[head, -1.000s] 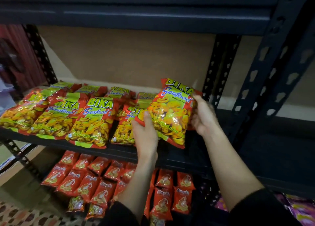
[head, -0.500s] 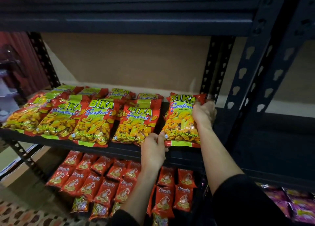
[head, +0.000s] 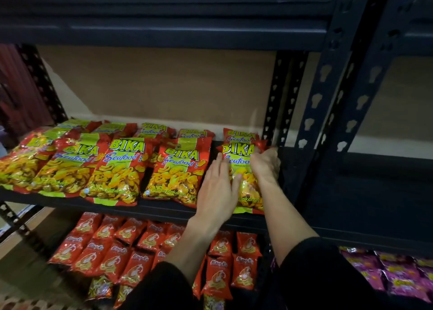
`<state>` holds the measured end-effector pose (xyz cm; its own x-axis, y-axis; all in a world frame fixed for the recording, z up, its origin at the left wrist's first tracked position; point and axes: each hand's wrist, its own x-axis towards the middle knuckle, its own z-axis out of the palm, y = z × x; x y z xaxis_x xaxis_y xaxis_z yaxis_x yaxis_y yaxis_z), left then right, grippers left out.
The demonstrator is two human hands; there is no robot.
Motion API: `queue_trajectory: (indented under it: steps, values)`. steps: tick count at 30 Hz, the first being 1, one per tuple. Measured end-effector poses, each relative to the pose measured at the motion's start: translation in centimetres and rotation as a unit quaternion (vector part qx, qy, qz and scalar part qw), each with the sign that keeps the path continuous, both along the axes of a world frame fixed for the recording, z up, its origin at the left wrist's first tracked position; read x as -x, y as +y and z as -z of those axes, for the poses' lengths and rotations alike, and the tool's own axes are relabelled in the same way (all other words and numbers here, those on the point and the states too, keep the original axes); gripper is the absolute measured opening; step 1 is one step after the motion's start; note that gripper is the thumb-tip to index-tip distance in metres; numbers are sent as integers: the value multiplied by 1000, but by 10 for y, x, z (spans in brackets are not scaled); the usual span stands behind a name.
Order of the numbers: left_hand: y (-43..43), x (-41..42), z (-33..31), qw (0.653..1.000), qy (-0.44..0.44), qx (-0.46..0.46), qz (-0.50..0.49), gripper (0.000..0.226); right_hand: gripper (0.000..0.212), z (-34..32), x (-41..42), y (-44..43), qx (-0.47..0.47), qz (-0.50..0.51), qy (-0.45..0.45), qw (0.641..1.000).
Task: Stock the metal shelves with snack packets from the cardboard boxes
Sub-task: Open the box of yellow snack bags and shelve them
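Head view: black shelf [head: 164,210], beige wall [head: 164,85]; left hand [head: 216,192] flat on packet [head: 237,150], right hand [head: 264,164] clutching it.

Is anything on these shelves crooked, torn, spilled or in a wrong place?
Nothing is torn or spilled. Only the leftmost BIKA packets on the middle shelf lie turned and overlapping, unlike the straighter ones beside them. The rightmost BIKA packet lies straight, the left hand flat on it, the right hand gripping its edge.

the snack packets [head: 119,169] are glossy, crinkled plastic film; the shelf [head: 164,210] and its punched upright [head: 328,94] are dark matt metal; the sleeves [head: 311,274] look like black cloth.
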<state>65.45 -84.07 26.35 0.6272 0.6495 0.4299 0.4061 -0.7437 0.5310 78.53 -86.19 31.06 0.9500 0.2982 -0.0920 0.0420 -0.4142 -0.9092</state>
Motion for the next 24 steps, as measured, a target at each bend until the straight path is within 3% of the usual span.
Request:
queue_trajectory:
  steps: [4,7,9,12,15,18,22,24]
  values:
    - [-2,-17,14,999,-11,0,32,64,53,-9,-6,2,-19,23,-26,999]
    - [-3,-27,22,1000,-4,-4,27,66,43,-22,-11,8,-7,33,-64,997]
    - [-3,-30,28,1000,13,-15,20,69,37,-26,-12,20,59,-9,-96,994]
    - [0,-31,35,999,23,-47,10,71,48,-24,-17,39,215,-119,-75,966]
    - [4,-31,39,998,29,-63,11,71,54,-29,-19,43,287,-146,-72,944]
    - [8,-27,42,997,27,-73,11,69,54,-26,-24,47,289,-144,-87,942]
    - [13,-26,45,997,28,-68,11,70,34,-30,-27,46,200,-80,-114,970]
    - [15,-25,44,997,29,-67,16,72,36,-29,-27,45,198,-87,-109,970]
